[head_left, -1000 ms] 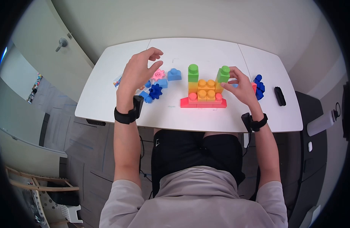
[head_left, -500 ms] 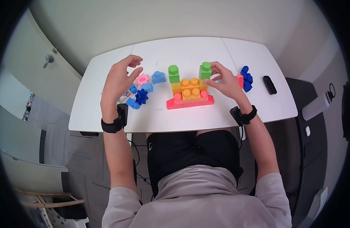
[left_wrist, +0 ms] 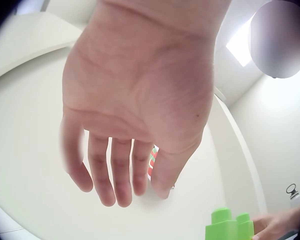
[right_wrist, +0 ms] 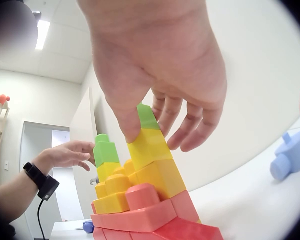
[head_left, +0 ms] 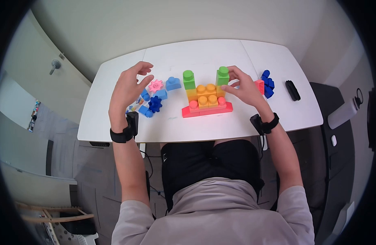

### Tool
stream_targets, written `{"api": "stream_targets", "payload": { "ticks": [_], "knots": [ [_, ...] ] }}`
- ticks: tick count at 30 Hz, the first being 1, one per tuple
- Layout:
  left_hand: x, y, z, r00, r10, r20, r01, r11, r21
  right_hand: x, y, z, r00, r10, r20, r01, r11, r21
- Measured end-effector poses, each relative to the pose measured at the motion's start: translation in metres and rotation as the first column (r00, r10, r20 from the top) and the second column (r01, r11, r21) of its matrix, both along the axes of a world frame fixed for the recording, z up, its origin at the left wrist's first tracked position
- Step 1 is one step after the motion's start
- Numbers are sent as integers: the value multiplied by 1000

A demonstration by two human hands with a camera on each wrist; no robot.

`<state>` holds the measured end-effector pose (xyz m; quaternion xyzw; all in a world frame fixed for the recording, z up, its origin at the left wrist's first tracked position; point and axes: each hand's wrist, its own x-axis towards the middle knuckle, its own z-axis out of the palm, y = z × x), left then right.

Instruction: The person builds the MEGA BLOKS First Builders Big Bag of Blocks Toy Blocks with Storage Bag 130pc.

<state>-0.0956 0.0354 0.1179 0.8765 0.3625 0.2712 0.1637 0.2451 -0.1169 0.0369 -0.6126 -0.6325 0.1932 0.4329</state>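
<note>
On the table stands a structure of toy building blocks, with a red base (head_left: 208, 112), orange-yellow blocks (head_left: 207, 90) above it and a tower at each side. Both towers are topped by green blocks, the left green block (head_left: 189, 81) and the right green block (head_left: 222, 77). My right hand (head_left: 246, 90) holds the right tower at its green block, thumb low near the yellow part and fingers round the far side. My left hand (head_left: 127, 89) hovers with relaxed fingers and holds nothing. Beneath and beside it lie a pink gear (head_left: 156, 85), a dark blue gear (head_left: 155, 104) and light blue blocks (head_left: 173, 83).
Dark blue pieces (head_left: 268, 85) lie beyond my right hand, beside a red block (head_left: 259, 86). A black case (head_left: 293, 90) is near the table's right side. On a dark surface to the right stands a bottle (head_left: 343, 114).
The head view has swung, so the table and blocks appear farther left than a second ago. Both hands keep about the same pose, the right at the right tower, the left raised.
</note>
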Motion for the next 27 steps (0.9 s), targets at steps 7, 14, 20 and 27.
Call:
{"api": "stream_targets", "payload": {
  "ticks": [7, 14, 20, 27],
  "knots": [
    [-24, 8, 9, 992, 75, 97, -81, 996, 50, 2, 1, -3, 999, 19, -30, -19, 1000, -6],
    [-23, 15, 1, 992, 112, 59, -116, 990, 79, 3, 2, -5, 999, 21, -25, -20, 1000, 8],
    [-24, 17, -2, 988, 153, 10, -154, 984, 89, 1, 0, 0, 999, 28, -44, -30, 998, -49],
    [-17, 24, -16, 988, 115, -101, -115, 993, 9, 2, 0, 0, 998, 32, -44, -35, 998, -55]
  ]
}}
